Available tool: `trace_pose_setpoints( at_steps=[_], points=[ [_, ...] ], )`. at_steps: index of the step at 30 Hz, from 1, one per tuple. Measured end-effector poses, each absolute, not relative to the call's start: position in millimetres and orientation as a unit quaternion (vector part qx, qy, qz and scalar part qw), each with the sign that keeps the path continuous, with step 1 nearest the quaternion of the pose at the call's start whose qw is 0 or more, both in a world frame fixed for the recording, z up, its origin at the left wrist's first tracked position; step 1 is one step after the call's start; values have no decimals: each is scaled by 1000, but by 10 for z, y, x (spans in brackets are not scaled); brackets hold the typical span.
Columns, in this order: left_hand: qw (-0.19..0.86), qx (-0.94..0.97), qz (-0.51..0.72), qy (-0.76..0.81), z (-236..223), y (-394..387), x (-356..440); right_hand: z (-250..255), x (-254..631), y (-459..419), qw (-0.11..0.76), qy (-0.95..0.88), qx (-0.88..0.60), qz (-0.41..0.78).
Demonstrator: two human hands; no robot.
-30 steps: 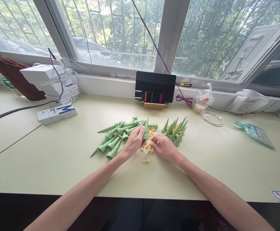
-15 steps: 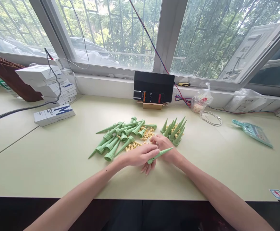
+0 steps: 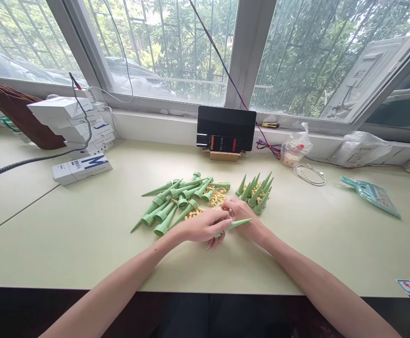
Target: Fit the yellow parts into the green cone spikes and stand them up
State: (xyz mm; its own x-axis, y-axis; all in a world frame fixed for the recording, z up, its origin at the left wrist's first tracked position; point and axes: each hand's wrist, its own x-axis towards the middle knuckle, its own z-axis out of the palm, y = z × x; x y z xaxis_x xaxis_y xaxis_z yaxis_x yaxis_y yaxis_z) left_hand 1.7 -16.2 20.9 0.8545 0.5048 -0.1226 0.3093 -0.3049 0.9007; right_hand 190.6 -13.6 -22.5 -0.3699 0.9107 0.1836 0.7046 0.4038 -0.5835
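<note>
My left hand (image 3: 206,225) is closed around a green plastic plant-watering spike (image 3: 240,224), whose pointed tip sticks out to the right. Its wide cap end is partly covered by my fingers. Close behind it, my right hand (image 3: 243,217) is bent with the fingers curled inward; whatever they pinch, if anything, is hidden. Left of my hands lies a loose heap of green spikes (image 3: 164,213) with caps on. Small yellow valve-like pieces (image 3: 219,195) are scattered beside the heap, some under my hands. Beyond my right hand, several green spikes (image 3: 256,192) stand upright, points up, with yellow pieces among them.
A phone (image 3: 225,143) leans on a black tablet (image 3: 226,123) by the window. White boxes (image 3: 81,170) are at the left. Toward the right are a plastic bag with a cup (image 3: 295,149), a white cable (image 3: 310,174) and a teal dustpan-like item (image 3: 372,196).
The spike in my left hand has turned slightly, and its cap end is now more covered by my fingers. The hands otherwise stay in about the same place.
</note>
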Motion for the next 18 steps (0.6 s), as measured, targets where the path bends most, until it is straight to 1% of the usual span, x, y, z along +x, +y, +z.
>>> trace_pose_setpoints(
  at_steps=[10,14,18],
  points=[
    [485,826,134,253,206,-152,2,-177,1888,-158,254,-806,-493,205],
    [493,822,149,241,206,-162,4,-165,1875,-169,257,-805,-494,204],
    [525,810,133,226,202,-184,22,-150,1850,-184,247,-799,-509,202]
  ],
)
